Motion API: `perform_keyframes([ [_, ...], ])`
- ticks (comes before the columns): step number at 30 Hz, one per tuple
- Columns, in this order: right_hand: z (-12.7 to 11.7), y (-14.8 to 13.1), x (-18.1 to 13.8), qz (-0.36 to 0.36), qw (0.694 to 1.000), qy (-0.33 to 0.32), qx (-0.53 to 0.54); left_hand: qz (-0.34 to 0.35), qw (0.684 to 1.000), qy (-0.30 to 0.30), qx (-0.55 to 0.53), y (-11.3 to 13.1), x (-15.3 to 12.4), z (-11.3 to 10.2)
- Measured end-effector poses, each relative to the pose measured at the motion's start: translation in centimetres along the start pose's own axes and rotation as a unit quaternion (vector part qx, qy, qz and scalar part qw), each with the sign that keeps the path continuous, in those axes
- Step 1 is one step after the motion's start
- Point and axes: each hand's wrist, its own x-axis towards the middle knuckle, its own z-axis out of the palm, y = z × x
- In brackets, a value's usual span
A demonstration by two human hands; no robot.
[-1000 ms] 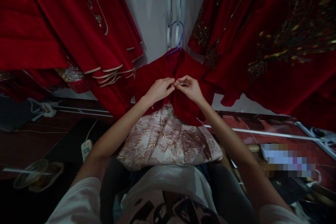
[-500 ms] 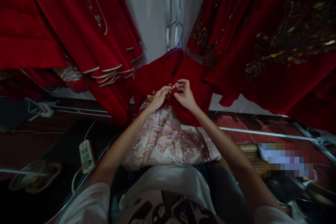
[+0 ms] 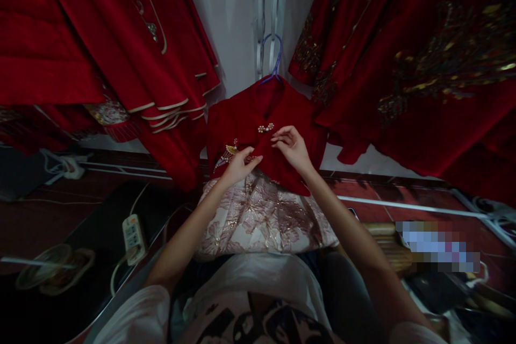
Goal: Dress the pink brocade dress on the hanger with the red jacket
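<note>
A small red jacket hangs on a blue hanger in front of me, over a pale pink floral skirt. A pearl clasp sits fastened at the jacket's chest, and a gold ornament is pinned lower left. My left hand pinches the jacket's front edge below the clasp, fingers closed on the cloth. My right hand rests on the right front panel with its fingers loosely curled against the fabric.
Large red embroidered garments hang to the right, and more red robes to the left. A white power strip with a cable lies on the floor at left, near a round spool. White rails cross the floor.
Both hands left the pearl clasp, now fastened and uncovered, and moved lower. The left hand slid down to the front edge near the gold ornament.
</note>
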Motion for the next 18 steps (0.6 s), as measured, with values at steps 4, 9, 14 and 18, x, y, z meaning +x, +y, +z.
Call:
perform_keyframes([
  [4, 1.6, -0.3, -1.3, 0.023, 0.996, -0.064, -0.066, -0.075, 0.98, 0.138, -0.12, 0.0, -0.4, -1.1],
  [9, 4.7, 0.4, -2.4, 0.013, 0.986, -0.087, -0.141, -0.135, 0.944, 0.184, -0.238, 0.0, -1.5, -1.7],
  [14, 6.1, 1.6, -1.9, 0.01, 0.984, -0.069, -0.161, -0.123, 0.963, 0.194, -0.142, -1.3, -2.1, -2.0],
  [18, 5.9, 2.4, -1.3, 0.015, 0.984, -0.054, -0.168, -0.042, 0.958, 0.273, 0.073, -2.9, -1.7, -2.7],
])
